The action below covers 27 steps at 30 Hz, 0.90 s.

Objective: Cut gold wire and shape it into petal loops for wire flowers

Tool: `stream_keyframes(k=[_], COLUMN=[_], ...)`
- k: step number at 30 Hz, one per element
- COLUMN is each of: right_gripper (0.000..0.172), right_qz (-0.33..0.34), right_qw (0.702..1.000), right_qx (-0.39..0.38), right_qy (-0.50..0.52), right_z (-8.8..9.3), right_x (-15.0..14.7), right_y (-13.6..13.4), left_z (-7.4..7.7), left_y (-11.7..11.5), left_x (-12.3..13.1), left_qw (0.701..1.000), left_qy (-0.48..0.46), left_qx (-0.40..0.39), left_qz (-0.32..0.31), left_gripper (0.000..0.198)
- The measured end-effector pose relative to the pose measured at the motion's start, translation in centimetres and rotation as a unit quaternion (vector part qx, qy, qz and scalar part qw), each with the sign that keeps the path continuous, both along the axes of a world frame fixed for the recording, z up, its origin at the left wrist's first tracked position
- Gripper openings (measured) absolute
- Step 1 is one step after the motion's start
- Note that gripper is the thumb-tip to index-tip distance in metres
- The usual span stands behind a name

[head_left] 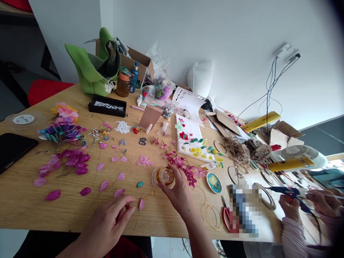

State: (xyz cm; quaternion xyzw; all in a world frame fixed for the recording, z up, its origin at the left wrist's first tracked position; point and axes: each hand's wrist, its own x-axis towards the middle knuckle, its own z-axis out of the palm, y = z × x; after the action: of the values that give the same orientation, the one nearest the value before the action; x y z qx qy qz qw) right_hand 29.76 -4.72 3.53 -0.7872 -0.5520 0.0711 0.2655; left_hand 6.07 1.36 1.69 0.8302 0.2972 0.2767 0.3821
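Note:
A clear spool of gold wire [161, 176] lies on the wooden table, and my right hand [174, 186] has its thumb and fingers around the spool's right side. My left hand [118, 215] hovers near the table's front edge, thumb and index fingertip pressed together; whatever may be between them is too small to tell. Just to its right lies a pink petal [141, 204] beside a small loop of gold wire [153, 193]. A turquoise piece [140, 184] sits between the hands. Loose pink petals [104, 185] are spread beyond my left hand.
Red-handled pliers [226, 215] and coiled gold wire [211, 216] lie right of my right arm. A co-worker's hands at the far right hold a blue glue gun [285, 191]. Flower bunches [63, 130], a phone [13, 150] and a green bag [94, 71] are on the left.

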Motion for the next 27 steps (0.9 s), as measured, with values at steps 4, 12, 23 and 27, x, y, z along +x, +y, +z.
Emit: stream_keyframes(k=[4,12,23,27], right_gripper=[0.056,0.057,0.06,0.053], right_qz=[0.001,0.01,0.046,0.061], right_qw=[1.0,1.0,0.998,0.997], right_qx=[0.0,-0.012,-0.03,-0.027], right_qy=[-0.01,0.0,0.033,0.032], right_z=[0.0,0.5,0.5,0.5], right_x=[-0.1,0.0,0.6,0.7], right_y=[0.1,0.3,0.1,0.0], left_z=[-0.4,-0.5,1.4,1.3], left_y=[0.0,0.2,1.6,1.8], left_x=[0.2,0.9,5.6,7.5], left_qw=[1.0,1.0,0.988,0.982], left_qy=[0.007,0.019,0.034,0.07], left_qx=[0.005,-0.004,0.147,0.172], left_qz=[0.005,0.002,-0.013,-0.044], left_gripper=[0.011,0.012,0.028,0.036])
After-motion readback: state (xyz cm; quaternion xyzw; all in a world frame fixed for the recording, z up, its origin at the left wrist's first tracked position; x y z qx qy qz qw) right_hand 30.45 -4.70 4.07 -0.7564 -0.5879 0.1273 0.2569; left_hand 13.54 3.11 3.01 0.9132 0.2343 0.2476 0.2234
